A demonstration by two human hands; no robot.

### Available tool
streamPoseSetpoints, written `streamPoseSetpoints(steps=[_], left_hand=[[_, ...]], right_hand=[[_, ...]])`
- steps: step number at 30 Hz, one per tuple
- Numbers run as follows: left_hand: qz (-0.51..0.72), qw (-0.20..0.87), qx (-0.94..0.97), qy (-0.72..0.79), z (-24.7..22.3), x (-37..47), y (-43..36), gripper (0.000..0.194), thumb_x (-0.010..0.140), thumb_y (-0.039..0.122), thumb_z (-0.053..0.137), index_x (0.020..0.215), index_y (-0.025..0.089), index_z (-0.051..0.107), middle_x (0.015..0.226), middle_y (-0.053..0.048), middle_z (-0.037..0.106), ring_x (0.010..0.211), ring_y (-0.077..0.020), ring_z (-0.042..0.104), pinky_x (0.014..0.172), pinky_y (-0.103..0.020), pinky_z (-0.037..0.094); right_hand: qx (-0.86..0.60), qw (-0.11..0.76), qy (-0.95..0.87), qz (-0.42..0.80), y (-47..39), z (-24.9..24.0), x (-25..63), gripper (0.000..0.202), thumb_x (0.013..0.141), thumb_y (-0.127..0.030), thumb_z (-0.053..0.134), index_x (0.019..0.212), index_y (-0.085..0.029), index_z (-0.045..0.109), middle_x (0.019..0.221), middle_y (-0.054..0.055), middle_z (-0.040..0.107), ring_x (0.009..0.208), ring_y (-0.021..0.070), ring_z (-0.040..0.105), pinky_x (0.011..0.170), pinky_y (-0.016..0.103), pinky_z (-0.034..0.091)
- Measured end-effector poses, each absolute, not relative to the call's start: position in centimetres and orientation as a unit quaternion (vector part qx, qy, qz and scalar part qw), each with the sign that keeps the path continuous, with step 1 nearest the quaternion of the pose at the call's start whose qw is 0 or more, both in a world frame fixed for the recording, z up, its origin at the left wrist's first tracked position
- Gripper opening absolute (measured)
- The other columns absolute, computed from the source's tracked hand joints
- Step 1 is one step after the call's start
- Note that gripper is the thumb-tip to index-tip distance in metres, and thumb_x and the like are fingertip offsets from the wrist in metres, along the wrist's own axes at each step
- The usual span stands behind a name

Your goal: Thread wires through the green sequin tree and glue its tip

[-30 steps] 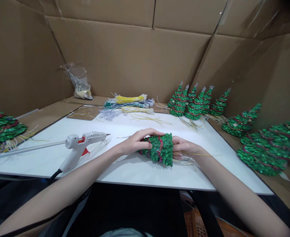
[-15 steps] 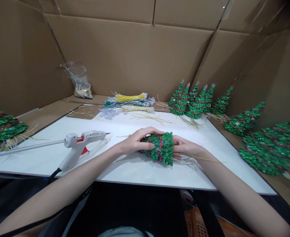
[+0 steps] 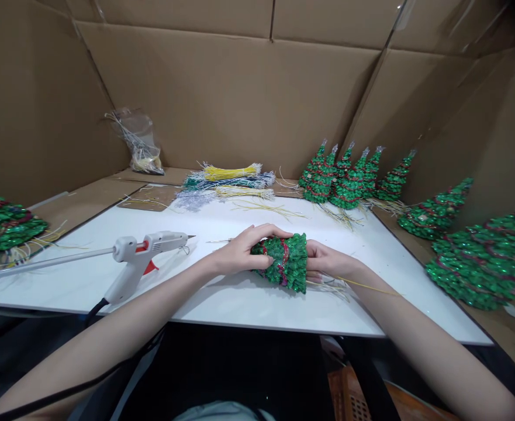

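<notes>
Free board (image 3: 397, 251) beside right hand (image 3: 332, 261), green trees (image 3: 483, 263) a barrier beyond

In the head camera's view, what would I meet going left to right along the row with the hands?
Leftmost Christmas tree, red glue-gun trigger, left hand, held Christmas tree, right hand, rightmost Christmas tree.

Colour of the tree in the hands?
Green tree with a red garland; shows best in the head view, the only one.

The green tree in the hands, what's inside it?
The green tree hides its inside. At its wide end, the right hand is partly hidden, and thin wires show. The left hand covers the narrow end.
</notes>
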State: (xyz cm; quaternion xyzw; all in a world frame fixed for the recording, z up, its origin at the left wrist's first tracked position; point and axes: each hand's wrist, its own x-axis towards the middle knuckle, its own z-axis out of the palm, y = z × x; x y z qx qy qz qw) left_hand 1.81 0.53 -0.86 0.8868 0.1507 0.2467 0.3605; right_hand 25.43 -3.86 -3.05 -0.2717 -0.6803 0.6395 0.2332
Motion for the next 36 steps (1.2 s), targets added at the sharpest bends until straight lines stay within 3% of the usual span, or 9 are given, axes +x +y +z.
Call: streamPoseSetpoints(steps=[14,16,19,22,24,26,30,36], left_hand=[[0.256,0.37,0.886,0.115,-1.1,1.7,0.9,0.045,0.087,0.031,0.058,0.131,0.021,0.054,0.129,-0.008,0.058,0.121,-0.0267,0.052,0.106,-0.04,0.039],[0.267,0.379,0.879,0.111,-1.0,1.7,0.8,0.042,0.091,0.031,0.055,0.132,0.023,0.053,0.134,-0.009,0.055,0.125,-0.0264,0.05,0.108,-0.041,0.038],[0.3,0.378,0.862,0.152,-0.5,1.3,0.0,0.049,0.093,0.034,0.052,0.14,0.027,0.043,0.144,-0.01,0.045,0.129,-0.0272,0.046,0.099,-0.04,0.047],[0.34,0.315,0.869,0.174,0.5,-0.1,-1.9,0.048,0.094,0.033,0.051,0.141,0.027,0.041,0.147,-0.011,0.04,0.133,-0.0273,0.041,0.098,-0.039,0.049],[0.342,0.232,0.895,0.17,1.2,-1.8,-3.8,0.044,0.094,0.027,0.051,0.137,0.024,0.046,0.139,-0.011,0.049,0.131,-0.0261,0.043,0.11,-0.044,0.038],[0.305,0.191,0.912,0.195,1.5,-4.1,-5.9,0.04,0.094,0.022,0.05,0.133,0.026,0.051,0.135,-0.01,0.055,0.127,-0.0247,0.047,0.111,-0.043,0.037],[0.257,0.152,0.914,0.274,0.3,-9.6,-9.9,0.025,0.092,0.019,0.048,0.11,0.026,0.064,0.104,-0.005,0.07,0.098,-0.021,0.063,0.093,-0.034,0.048],[0.291,0.06,0.813,0.5,-2.7,-17.5,-11.9,0.021,0.089,0.037,0.052,0.075,0.025,0.063,0.076,-0.001,0.067,0.074,-0.022,0.061,0.07,-0.032,0.051]], right_hand=[[-0.29,0.223,-0.693,0.621,-3.8,-3.1,25.5,0.042,0.088,-0.043,0.062,0.06,-0.016,0.046,0.041,-0.007,0.043,0.037,0.0044,0.035,0.039,0.019,0.029],[-0.291,0.225,-0.696,0.616,-3.7,-3.1,25.4,0.042,0.088,-0.043,0.062,0.06,-0.016,0.046,0.041,-0.007,0.042,0.037,0.0043,0.035,0.039,0.019,0.028],[-0.294,0.232,-0.701,0.607,-3.7,-3.1,25.4,0.042,0.088,-0.042,0.061,0.06,-0.016,0.046,0.042,-0.007,0.042,0.037,0.0044,0.035,0.039,0.019,0.027],[-0.298,0.232,-0.703,0.603,-3.6,-3.2,25.4,0.039,0.087,-0.039,0.061,0.06,-0.016,0.046,0.042,-0.007,0.043,0.038,0.0049,0.036,0.039,0.019,0.028],[-0.301,0.232,-0.698,0.606,-3.4,-3.5,25.5,0.036,0.086,-0.036,0.062,0.06,-0.016,0.047,0.042,-0.006,0.045,0.037,0.0052,0.037,0.039,0.019,0.029],[-0.301,0.235,-0.69,0.615,-3.3,-3.8,25.6,0.034,0.084,-0.033,0.062,0.059,-0.016,0.047,0.042,-0.006,0.045,0.037,0.0056,0.037,0.039,0.019,0.029],[-0.294,0.235,-0.684,0.625,-3.2,-4.1,25.7,0.029,0.083,-0.028,0.061,0.06,-0.017,0.047,0.041,-0.007,0.045,0.037,0.0059,0.037,0.038,0.02,0.029],[-0.297,0.234,-0.685,0.623,-3.4,-3.7,25.5,0.026,0.083,-0.026,0.06,0.062,-0.016,0.048,0.04,-0.007,0.045,0.036,0.0048,0.036,0.038,0.019,0.026]])
